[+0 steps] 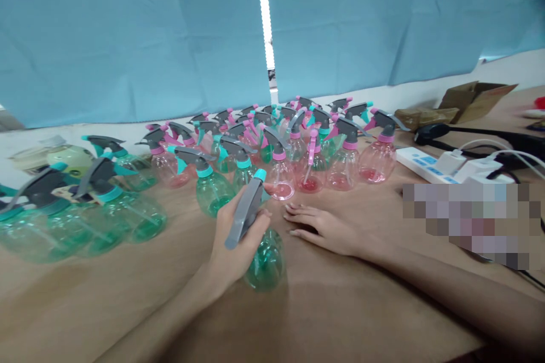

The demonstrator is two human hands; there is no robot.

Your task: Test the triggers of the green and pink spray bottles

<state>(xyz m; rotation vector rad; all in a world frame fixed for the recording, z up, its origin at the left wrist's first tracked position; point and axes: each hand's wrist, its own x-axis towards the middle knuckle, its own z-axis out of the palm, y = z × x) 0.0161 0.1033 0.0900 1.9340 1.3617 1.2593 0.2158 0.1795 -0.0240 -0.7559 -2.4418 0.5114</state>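
My left hand is wrapped round the grey and teal spray head of a green spray bottle, with the bottle's clear round body below my fingers. To its right, my right hand lies palm down on the table with the fingers stretched out, holding nothing. Just beyond both hands stand pink spray bottles with grey heads, and a green spray bottle is close to my left knuckles. The front of the held bottle's trigger is partly hidden by my fingers.
More green spray bottles stand at the left, near a jar of pale yellow liquid. On the right are a white power strip with plugs and cables, an open cardboard box and a blurred-out patch. A blue curtain hangs behind.
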